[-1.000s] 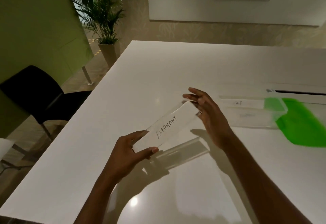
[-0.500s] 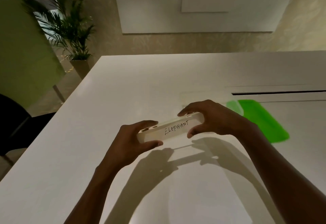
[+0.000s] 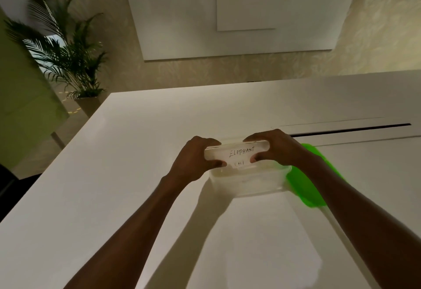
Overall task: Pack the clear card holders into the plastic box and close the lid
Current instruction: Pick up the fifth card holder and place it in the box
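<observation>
A clear card holder (image 3: pixel 239 153) with a white card marked ELEPHANT is gripped at both ends. My left hand (image 3: pixel 196 156) pinches its left end and my right hand (image 3: pixel 275 147) pinches its right end. The holder is level over the open top of the clear plastic box (image 3: pixel 250 184), which stands on the white table (image 3: pixel 136 175). Inside the box, just under the held one, another card holder (image 3: pixel 239 163) with faint writing shows. The green lid (image 3: pixel 305 186) lies on the table against the box's right side, partly behind my right forearm.
A long dark slot (image 3: pixel 350 128) runs across the table behind the box. A potted palm (image 3: pixel 66 56) stands on the floor past the table's far left corner, beside a green partition (image 3: pixel 22 106). A dark chair (image 3: pixel 9 188) is at the left edge.
Both hands carried the ELEPHANT holder rightward and away from me, from above the bare table to over the open box. It turned from tilted to level.
</observation>
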`<state>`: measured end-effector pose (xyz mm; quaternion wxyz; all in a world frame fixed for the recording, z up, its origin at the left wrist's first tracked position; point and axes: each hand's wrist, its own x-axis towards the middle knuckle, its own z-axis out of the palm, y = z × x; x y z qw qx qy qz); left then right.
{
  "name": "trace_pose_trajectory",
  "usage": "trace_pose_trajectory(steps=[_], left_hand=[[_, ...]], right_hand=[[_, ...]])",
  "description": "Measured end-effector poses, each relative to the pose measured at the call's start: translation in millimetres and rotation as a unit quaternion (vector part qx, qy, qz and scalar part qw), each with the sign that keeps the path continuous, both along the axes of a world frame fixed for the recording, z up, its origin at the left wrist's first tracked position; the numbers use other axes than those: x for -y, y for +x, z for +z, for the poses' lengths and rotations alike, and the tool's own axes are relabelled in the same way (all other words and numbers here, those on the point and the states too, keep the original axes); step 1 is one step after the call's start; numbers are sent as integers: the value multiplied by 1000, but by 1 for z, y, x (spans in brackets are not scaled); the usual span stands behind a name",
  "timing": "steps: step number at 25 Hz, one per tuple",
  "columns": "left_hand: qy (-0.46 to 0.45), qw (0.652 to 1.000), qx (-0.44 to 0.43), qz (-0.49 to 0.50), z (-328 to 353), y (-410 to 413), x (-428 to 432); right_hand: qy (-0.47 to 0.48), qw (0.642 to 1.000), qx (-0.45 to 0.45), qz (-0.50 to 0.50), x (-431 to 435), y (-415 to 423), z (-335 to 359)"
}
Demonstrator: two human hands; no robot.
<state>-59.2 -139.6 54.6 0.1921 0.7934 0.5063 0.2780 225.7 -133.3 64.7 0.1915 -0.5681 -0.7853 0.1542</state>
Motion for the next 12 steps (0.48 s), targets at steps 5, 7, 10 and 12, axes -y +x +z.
trace_pose_trajectory(steps=[5,7,10,12], left_hand=[[-17,998,-59,-6,-5,29,-31],[-25,996,-81,0,-8,36,-39],[-48,993,-109,-4,-11,45,-49],[-63,988,-140,-6,-13,50,-53]], right_hand=[[-8,995,94,-21,-31,11,-28],[-2,988,151,-19,-41,9,-38],[-19,981,191,-22,-51,7,-48],[-35,980,194,-24,-52,5,-54]])
